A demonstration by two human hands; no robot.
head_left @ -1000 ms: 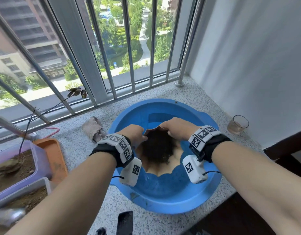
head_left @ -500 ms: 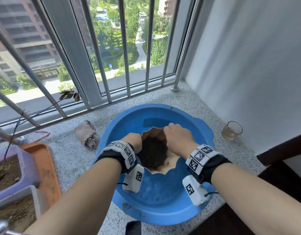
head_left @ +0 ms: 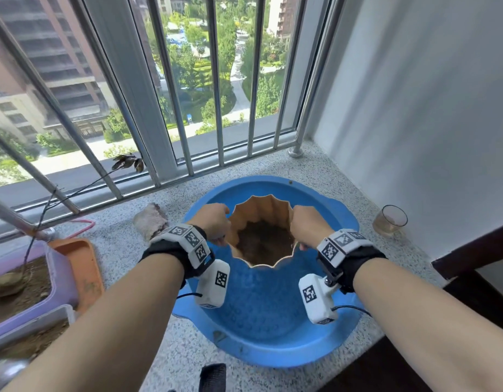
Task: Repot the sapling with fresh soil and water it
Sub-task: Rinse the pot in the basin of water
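A tan fluted pot (head_left: 261, 213) with dark soil (head_left: 265, 241) inside stands in the blue basin (head_left: 273, 329). My left hand (head_left: 213, 223) grips the pot's left side and my right hand (head_left: 306, 229) grips its right side. The pot's whole rim shows between the hands. The sapling (head_left: 83, 185), a thin bare stem with a few dry leaves at the tip, rises from soil in the purple container (head_left: 62, 278) at the far left. A glass (head_left: 389, 220) holding some cloudy water stands on the ledge to the right of the basin.
The speckled stone ledge (head_left: 125, 250) runs along metal window bars (head_left: 216, 80). An orange tray (head_left: 83, 267) lies beside the purple container, a grey soil box (head_left: 32, 329) in front of it. A crumpled cloth (head_left: 151, 220) lies left of the basin. The white wall (head_left: 414, 108) closes the right side.
My hands have moved from the top of the soil to the pot's outer sides. The pot now sits higher in view, with its rim fully exposed.
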